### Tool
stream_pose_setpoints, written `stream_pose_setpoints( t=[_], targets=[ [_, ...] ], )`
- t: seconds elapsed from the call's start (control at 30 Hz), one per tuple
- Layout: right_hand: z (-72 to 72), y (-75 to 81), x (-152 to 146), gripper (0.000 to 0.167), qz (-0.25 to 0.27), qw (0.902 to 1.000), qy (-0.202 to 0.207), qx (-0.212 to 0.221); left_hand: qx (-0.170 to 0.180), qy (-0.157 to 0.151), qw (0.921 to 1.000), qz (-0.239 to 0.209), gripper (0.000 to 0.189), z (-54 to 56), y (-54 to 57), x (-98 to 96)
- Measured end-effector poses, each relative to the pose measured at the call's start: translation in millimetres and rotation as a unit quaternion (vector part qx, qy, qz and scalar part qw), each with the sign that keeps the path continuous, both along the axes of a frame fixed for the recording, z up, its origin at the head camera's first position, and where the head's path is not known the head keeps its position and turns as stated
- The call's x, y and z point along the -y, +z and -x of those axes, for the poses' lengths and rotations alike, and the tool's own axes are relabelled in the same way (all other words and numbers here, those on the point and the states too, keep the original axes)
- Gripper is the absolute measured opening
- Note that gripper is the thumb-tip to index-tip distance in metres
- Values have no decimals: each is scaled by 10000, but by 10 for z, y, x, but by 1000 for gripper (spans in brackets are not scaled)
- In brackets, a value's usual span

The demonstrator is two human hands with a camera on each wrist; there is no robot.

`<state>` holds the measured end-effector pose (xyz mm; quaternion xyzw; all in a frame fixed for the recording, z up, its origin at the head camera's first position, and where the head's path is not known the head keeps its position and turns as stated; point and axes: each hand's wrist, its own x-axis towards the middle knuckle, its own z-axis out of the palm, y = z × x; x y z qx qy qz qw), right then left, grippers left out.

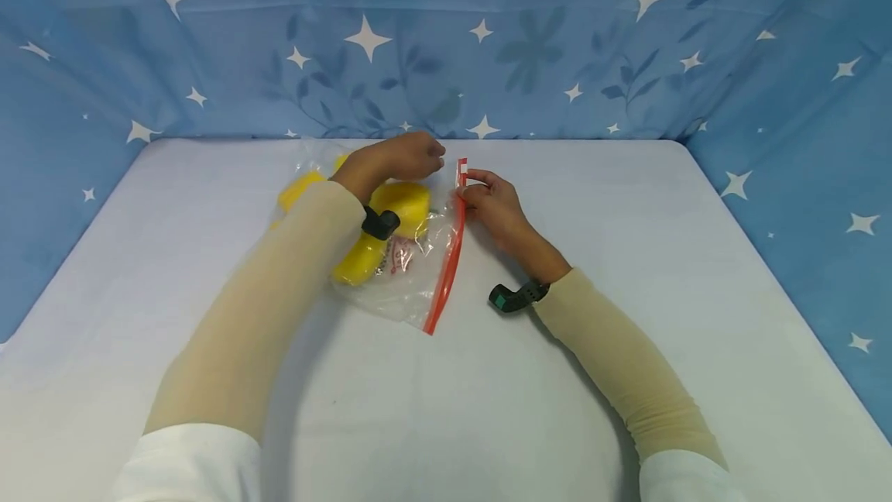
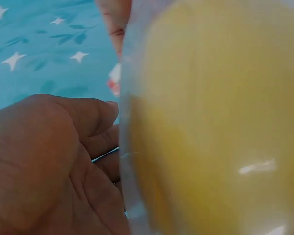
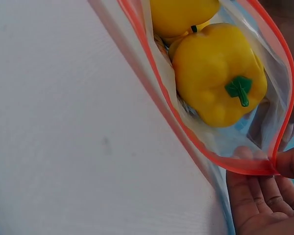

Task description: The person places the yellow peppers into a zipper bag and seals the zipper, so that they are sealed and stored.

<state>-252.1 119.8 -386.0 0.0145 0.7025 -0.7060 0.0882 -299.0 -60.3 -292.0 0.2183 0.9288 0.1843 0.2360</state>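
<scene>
A clear zip bag (image 1: 390, 303) with a red zip strip (image 1: 450, 262) lies on the table and holds several yellow items. Through its gaping mouth, the right wrist view shows a yellow toy bell pepper (image 3: 206, 73) with a green stem, and another smooth yellow piece (image 3: 183, 17) behind it. My right hand (image 1: 496, 208) pinches the far corner of the strip between thumb and fingers. Over the bag's far side is my left hand (image 1: 411, 155), fingers loosely curled and gripping nothing visible. In the left wrist view, the bulging bag (image 2: 220, 107) hides its fingertips.
A white tabletop (image 1: 530, 401) lies beneath the bag. Blue curtain (image 1: 446, 37) with white stars stands along the back and both sides. Each wrist carries a dark band with a small camera (image 1: 512, 298). Reddish print (image 1: 402, 254) shows on the bag.
</scene>
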Motion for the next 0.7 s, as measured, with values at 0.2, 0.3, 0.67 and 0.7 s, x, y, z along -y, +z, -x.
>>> stream_pose_setpoints(
  t=[0.2,0.3,0.67,0.7],
  targets=[
    [5,-2,-13,44,254,9995,54,-205,6,-24,9999,131,51,84,-57,-101],
    [10,-2,0,42,284,9993,84,-225,-36,-51,9997,234,48,85,-39,-106],
    [34,-8,-8,29,272,9996,-15,-26,492,-16,9978,449,38,67,103,-77],
    [38,-9,-7,29,264,9996,-31,1,585,26,9971,487,37,69,102,-80]
  ],
)
